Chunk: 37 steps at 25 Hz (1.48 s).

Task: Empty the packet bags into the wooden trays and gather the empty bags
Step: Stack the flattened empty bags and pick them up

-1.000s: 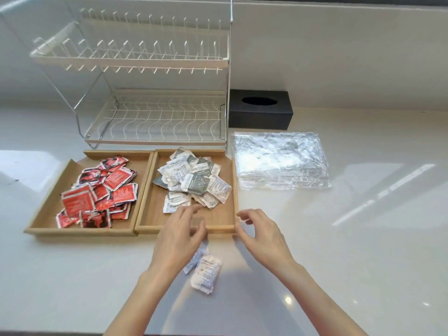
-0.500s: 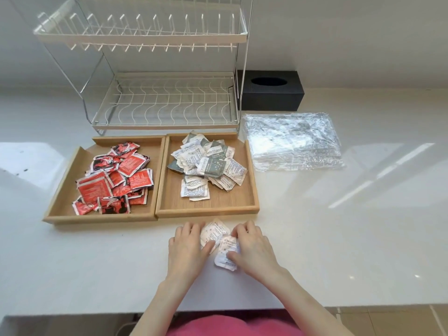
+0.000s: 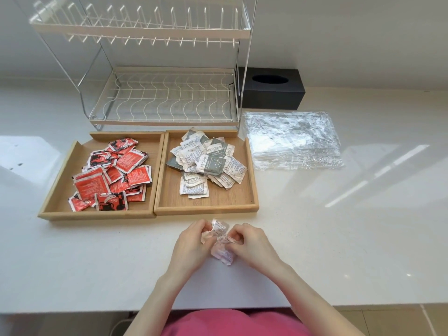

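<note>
We see the left hand and right hand both pinching white packets between them, just at six o'clock of the right wooden tray, on the counter.

We have just one view, head-worn, looking forward and steeply down onto the white worktop from its near edge. It sits close: forearms enter from the bottom edge, both hands land low-centre, and the far wall fills the top behind the dish rack. Wide-angle lens, so the rack's uprights lean outward at the frame edges; there is no second view to share any part of the scene.
</note>
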### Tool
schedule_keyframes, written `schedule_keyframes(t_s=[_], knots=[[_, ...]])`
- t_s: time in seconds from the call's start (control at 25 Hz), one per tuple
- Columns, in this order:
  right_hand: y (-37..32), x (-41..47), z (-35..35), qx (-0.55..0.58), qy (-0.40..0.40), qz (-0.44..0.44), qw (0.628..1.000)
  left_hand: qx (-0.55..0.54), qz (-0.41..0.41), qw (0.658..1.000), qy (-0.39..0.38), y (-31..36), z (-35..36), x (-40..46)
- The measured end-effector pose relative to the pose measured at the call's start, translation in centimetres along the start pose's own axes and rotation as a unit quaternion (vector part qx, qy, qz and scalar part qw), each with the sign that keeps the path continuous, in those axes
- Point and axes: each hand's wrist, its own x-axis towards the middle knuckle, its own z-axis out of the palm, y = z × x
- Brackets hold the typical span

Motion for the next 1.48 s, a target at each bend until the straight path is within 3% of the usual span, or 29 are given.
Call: schedule_keyframes(t_s=[0.16,0.36,0.48,0.76,1.12,1.48], knots=[[-0.9,0.6,-2.8,0.088,0.016,-0.014,0.996,-0.095,-0.003,0.995,0.008,0.8,-2.3,1.2],[-2.7,3.2,-6.5,0.063,0.083,-0.041,0.994,-0.110,0.014,0.991,0.072,1.5,-4.6,4.2],[-3.7,5.3,-7.4,0.040,0.090,-0.048,0.994,-0.088,0.009,0.992,0.087,1.7,-4.8,5.8],[-4.1,7.5,-6.8,-0.037,0.022,-0.034,0.998,-0.004,0.019,0.996,0.083,1.6,-4.1,7.3],[-2.8,7.0,-8.8,-0.067,0.043,-0.045,0.996,0.073,0.068,0.993,0.062,3.1,-4.6,7.1],[1.7,5.5,-15.7,-0.148,0.080,-0.072,0.983,0.148,0.148,0.978,0.011,10.4,-1.5,10.5]])
